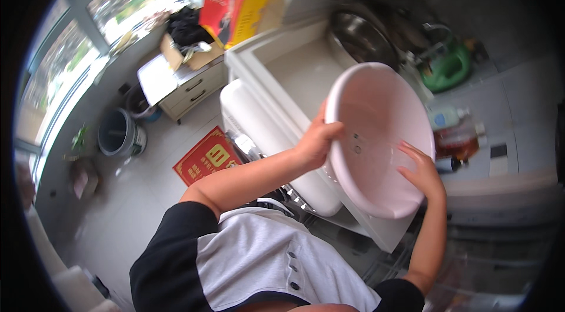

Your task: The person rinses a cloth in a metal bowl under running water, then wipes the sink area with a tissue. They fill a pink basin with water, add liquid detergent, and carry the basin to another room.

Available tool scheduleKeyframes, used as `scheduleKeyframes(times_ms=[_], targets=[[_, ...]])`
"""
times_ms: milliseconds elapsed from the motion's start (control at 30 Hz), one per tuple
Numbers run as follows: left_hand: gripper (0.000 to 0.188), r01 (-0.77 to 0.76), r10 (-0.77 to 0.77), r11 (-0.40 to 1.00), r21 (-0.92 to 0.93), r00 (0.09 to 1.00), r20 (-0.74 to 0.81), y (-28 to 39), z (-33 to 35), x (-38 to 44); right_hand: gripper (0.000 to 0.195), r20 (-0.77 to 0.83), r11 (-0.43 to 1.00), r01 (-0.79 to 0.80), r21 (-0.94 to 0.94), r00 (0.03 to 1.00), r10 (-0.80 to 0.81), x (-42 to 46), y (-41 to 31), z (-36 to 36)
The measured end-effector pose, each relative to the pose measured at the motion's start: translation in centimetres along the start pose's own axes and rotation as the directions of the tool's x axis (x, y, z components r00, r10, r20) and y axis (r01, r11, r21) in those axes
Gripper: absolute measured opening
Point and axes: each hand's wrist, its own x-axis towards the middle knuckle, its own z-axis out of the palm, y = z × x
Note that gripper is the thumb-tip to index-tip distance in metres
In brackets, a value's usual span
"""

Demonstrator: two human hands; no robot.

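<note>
A pink plastic washbasin is held tilted over the near right part of a white utility sink, its hollow facing me. My left hand grips the basin's left rim, thumb on the inner side. Over the right rim reaches my right hand, fingers spread inside the basin and close to its inner wall. Whether the fingertips press on the wall cannot be made out. Small dark marks show on the basin's inside. At the sink's back corner stands a shiny metal basin.
Right of the sink are a green plastic jug and several bottles. A red and yellow bag stands behind it. Leftward are a drawer cabinet with an open cardboard box, a grey bucket and a red printed sheet.
</note>
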Motion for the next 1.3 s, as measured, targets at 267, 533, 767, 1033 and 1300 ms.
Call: scheduleKeyframes(times_ms=[267, 533, 767, 1033, 1300], targets=[[0.079, -0.083, 0.083, 0.996, -0.013, 0.996, -0.017, 2.3, -0.8, 0.0, 0.068, -0.602, 0.84, -0.117, 0.53, 0.645, 0.47, -2.0, 3.8, 4.2], [0.063, -0.156, 0.151, 0.987, -0.046, 0.984, -0.1, 8.0, -5.2, 0.3, 0.061, -0.234, 0.237, 0.111, 0.965, 0.775, 0.587, 3.1, -4.7, 6.6], [0.058, -0.267, 0.266, 0.963, -0.04, 0.964, -0.02, 13.9, -8.2, 0.9, 0.055, -0.332, 0.221, 0.254, 0.942, 0.812, 0.48, 8.9, -8.5, 7.9], [0.039, -0.189, 0.176, 0.981, -0.044, 0.962, -0.211, 17.5, -10.3, 4.2, 0.051, -0.354, 0.108, 0.338, 0.935, 0.866, 0.354, 13.9, -9.9, 6.9], [0.031, -0.181, 0.168, 0.983, -0.038, 0.96, -0.226, 17.3, -11.2, 7.4, 0.055, -0.281, 0.026, 0.286, 0.958, 0.913, 0.295, 15.6, -6.4, 7.1]])
